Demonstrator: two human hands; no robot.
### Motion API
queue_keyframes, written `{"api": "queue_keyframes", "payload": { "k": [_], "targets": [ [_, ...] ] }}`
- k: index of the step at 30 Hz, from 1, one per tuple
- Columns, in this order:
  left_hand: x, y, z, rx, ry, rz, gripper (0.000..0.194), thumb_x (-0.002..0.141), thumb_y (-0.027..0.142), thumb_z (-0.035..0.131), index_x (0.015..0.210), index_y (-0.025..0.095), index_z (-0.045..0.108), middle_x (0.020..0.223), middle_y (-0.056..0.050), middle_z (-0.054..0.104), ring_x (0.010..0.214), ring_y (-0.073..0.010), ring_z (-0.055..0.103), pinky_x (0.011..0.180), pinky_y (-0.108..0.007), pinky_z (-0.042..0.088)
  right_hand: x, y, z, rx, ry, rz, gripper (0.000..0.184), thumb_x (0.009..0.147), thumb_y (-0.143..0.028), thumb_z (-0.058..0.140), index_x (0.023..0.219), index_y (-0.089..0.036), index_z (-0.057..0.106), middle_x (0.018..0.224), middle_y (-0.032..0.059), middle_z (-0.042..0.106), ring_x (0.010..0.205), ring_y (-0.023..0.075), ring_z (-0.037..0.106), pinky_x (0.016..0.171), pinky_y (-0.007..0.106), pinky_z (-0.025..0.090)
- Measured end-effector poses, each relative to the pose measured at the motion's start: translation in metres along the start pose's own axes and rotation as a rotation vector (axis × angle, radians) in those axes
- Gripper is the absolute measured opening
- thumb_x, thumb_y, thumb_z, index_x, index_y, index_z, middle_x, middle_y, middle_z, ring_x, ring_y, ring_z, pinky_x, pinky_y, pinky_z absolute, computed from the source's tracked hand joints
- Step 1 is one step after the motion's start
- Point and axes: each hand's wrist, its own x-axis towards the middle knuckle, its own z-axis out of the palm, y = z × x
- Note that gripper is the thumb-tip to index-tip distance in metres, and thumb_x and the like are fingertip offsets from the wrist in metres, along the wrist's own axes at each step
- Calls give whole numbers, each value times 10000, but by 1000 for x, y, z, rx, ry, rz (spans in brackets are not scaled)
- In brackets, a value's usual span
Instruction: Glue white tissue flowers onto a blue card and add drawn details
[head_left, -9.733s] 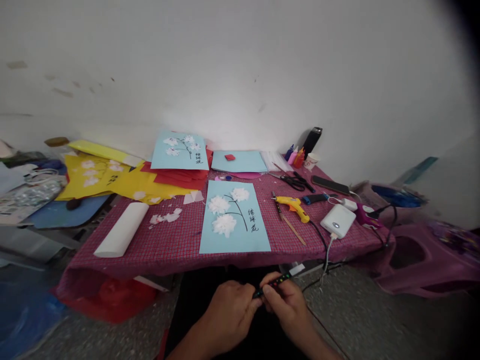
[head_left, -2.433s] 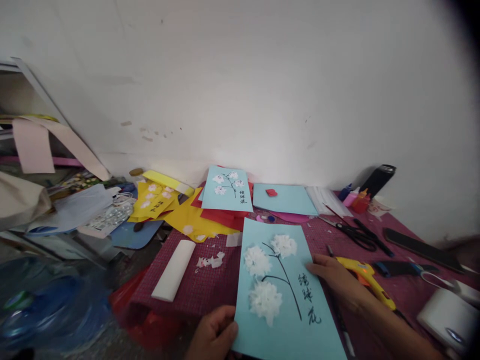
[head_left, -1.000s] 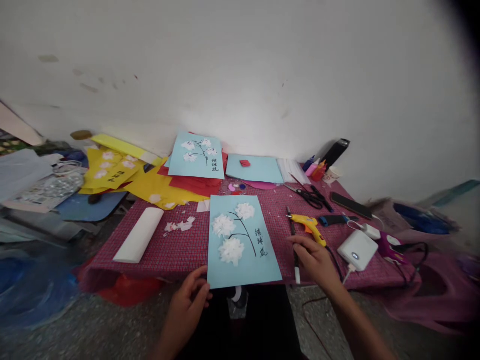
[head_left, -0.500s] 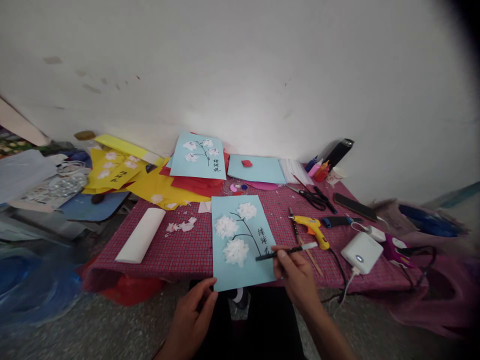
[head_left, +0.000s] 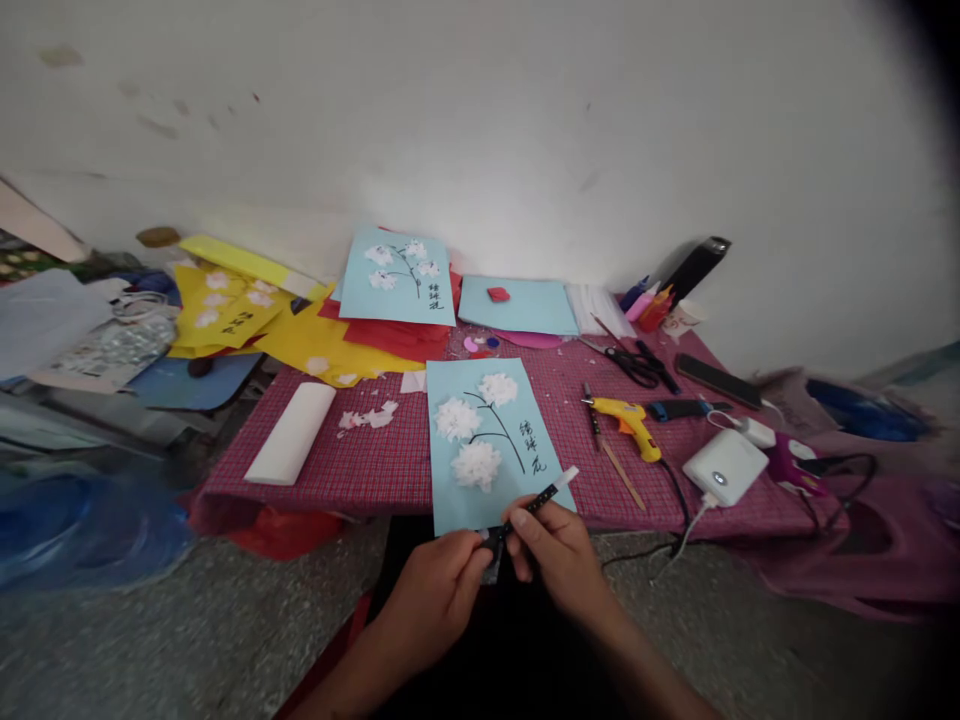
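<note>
Over the near edge of a light blue sheet (head_left: pixel 457 510), my two hands meet at a black marker pen (head_left: pixel 541 497) with a white end. My right hand (head_left: pixel 559 555) is closed round the barrel, the white end slanting up to the right. My left hand (head_left: pixel 439 590) is closed, its thumb and fingers pinching at the pen's lower end; whether a cap is there is hard to tell. The sheet carries fluffy white flowers (head_left: pixel 477 466), a black drawn stem (head_left: pixel 510 435) and black handwritten characters (head_left: pixel 529 430).
Right of the sheet lie a yellow glue gun (head_left: pixel 630 422), a wooden stick (head_left: pixel 624 477), scissors (head_left: pixel 634 367) and a white power bank (head_left: pixel 724 468). A white paper roll (head_left: pixel 292 435) lies left. Behind stands a similar flower picture (head_left: pixel 375 300) on red and yellow sheets.
My right hand has drawn the pen off the characters, toward me and left. My left hand has left the sheet's corner and closed at the pen's lower end.
</note>
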Motion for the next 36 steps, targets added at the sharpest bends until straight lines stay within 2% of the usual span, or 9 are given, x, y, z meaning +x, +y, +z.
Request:
{"api": "queue_keyframes", "payload": {
  "k": [8, 13, 15, 18, 21, 26, 29, 33, 36],
  "targets": [
    [5, 2, 3, 75, 38, 26, 302, 1032, 304, 363, 795, 200, 519, 739, -2, 604, 667, -144, 561, 633, -270, 362, 5, 2, 9, 51, 86, 40, 329, 899, -492, 635, 837, -169, 633, 543, -37, 583, 384, 81, 483, 383, 206, 355],
    [-1, -16, -6, 131, 115, 11, 298, 1025, 310, 388, 771, 208, 507, 712, 5, 592, 643, -146, 567, 618, -273, 361, 29, -23, -36, 225, 516, -134, 292, 840, -456, 681, 729, -210, 570, 498, -72, 477, 385, 75, 424, 359, 207, 313],
    [-5, -27, -11, 120, 144, -7, 295, 1026, 321, 392, 781, 211, 516, 708, 8, 597, 636, -145, 575, 617, -267, 377, 37, -32, -57, 267, 562, -176, 250, 810, -435, 707, 793, -211, 597, 540, -73, 480, 404, 72, 419, 362, 206, 305],
    [-7, -39, -16, 101, 164, -21, 291, 1028, 341, 396, 796, 218, 524, 698, 15, 599, 624, -142, 584, 607, -258, 400, 42, -34, -71, 258, 538, -170, 258, 793, -440, 724, 827, -210, 611, 570, -61, 496, 422, 87, 431, 369, 223, 319],
    [-3, -44, -22, 104, 185, 20, 244, 1024, 349, 406, 883, 224, 561, 740, 12, 626, 663, -147, 610, 635, -257, 441, 43, -23, -67, 213, 514, -149, 287, 827, -496, 679, 839, -215, 624, 583, -43, 497, 428, 106, 435, 373, 244, 326],
    [33, -61, -48, 231, 288, 82, 235, 1018, 338, 412, 956, 216, 603, 867, -23, 674, 791, -175, 640, 738, -295, 495, 55, -5, -68, 64, 500, -177, 292, 855, -494, 662, 897, -207, 636, 602, -26, 549, 465, 120, 472, 410, 241, 338],
    [61, -79, -64, 316, 390, 168, 251, 1013, 340, 418, 1041, 192, 619, 1012, -71, 692, 947, -210, 638, 870, -364, 504, 74, -5, -73, -150, 433, -260, 300, 864, -458, 655, 988, -185, 656, 625, -15, 597, 523, 137, 522, 464, 243, 388],
    [77, -92, -69, 364, 349, 218, 255, 1022, 303, 418, 1118, 175, 617, 1109, -76, 690, 1062, -211, 616, 989, -408, 471, 108, -12, -72, -527, 302, -435, 287, 900, -410, 586, 1055, -184, 672, 736, 22, 670, 628, 180, 611, 566, 289, 485],
    [74, -92, -66, 413, 301, 231, 261, 1017, 288, 426, 1147, 186, 628, 1138, -69, 691, 1107, -223, 604, 1015, -430, 462, 129, -12, -69, -700, 282, -566, 232, 892, -380, 572, 976, -207, 702, 807, 51, 714, 732, 218, 663, 691, 346, 531]
  ]
}}
